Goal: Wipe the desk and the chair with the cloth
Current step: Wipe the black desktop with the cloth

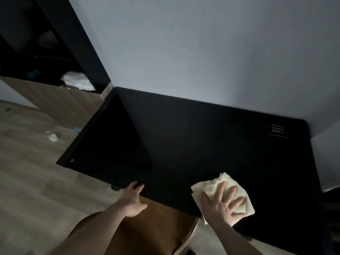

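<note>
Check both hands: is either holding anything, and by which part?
Nothing is gripped. The right hand presses flat on the middle of the cloth on the desk; the left hand rests open at the desk's front edge.

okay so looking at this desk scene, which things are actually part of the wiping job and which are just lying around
Part of the job: cloth, under the flat right hand; black desk; brown chair; left hand at the desk's front edge.

Lying about: white bundle on the shelf; plastic bottle and small clear container on the floor.
</note>
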`<state>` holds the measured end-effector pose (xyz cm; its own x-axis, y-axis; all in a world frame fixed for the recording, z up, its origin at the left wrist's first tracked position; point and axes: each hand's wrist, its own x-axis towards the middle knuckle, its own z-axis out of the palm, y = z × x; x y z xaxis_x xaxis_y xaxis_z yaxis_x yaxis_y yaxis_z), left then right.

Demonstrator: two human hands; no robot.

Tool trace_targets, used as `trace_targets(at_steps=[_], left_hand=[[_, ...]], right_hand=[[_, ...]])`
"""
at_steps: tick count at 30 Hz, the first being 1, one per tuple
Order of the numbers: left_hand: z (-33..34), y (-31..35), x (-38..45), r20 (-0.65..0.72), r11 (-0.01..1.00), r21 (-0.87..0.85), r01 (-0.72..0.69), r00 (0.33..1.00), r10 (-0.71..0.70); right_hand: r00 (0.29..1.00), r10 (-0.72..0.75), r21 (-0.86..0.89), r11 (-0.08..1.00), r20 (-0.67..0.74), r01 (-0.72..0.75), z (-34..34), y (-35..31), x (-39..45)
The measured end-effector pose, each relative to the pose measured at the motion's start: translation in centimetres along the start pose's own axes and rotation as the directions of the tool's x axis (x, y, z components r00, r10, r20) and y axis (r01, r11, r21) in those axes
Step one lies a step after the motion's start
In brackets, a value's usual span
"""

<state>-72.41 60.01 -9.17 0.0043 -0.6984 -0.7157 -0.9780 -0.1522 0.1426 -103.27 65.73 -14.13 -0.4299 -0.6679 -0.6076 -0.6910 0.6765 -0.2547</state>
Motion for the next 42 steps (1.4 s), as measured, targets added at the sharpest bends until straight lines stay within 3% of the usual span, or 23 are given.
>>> trace_targets(at_steps=[10, 16, 21, 27, 31, 38, 42], left_hand=[[-7.2, -14.8, 6.3, -0.145, 0.994, -0.045, 0.102, 0.984, -0.107], [-9.0, -22.9, 10.7, -0.116, 0.998, 0.059, -0.026, 0.993, 0.033], [-9.3, -26.0, 10.1, -0.045, 0.989, 0.124, -0.076, 0.996, 0.082], [-11.3, -26.0, 9.5, -0.002, 1.000, 0.015, -0.009, 1.000, 0.009], [-12.2, -27.3, 9.4, -0.003, 0.996, 0.086, -0.025, 1.000, 0.025], [-16.4, -31.4, 12.6, -0.060, 0.993, 0.115, 0.015, 0.998, -0.008], [-19.5, -32.9, 16.0, -0.064, 0.990, 0.138, -0.007, 0.998, 0.016]], right_hand=[[0.991, -0.129, -0.166, 0.979, -0.044, 0.120, 8.6, -14.4, -4.5], [0.973, -0.230, -0.180, 0.958, -0.024, 0.222, 14.3, -26.5, -5.4], [0.952, -0.305, -0.129, 0.944, -0.001, 0.302, 14.6, -24.5, -6.1], [0.984, -0.159, -0.057, 0.986, -0.084, 0.155, 11.9, -19.8, -6.1], [0.994, -0.055, 0.000, 0.998, -0.092, 0.055, 11.3, -18.6, -5.3], [0.984, 0.154, 0.063, 0.987, -0.095, -0.148, 12.9, -24.2, -5.6], [0.976, 0.184, 0.048, 0.983, -0.117, -0.179, 15.4, -29.4, -6.2]])
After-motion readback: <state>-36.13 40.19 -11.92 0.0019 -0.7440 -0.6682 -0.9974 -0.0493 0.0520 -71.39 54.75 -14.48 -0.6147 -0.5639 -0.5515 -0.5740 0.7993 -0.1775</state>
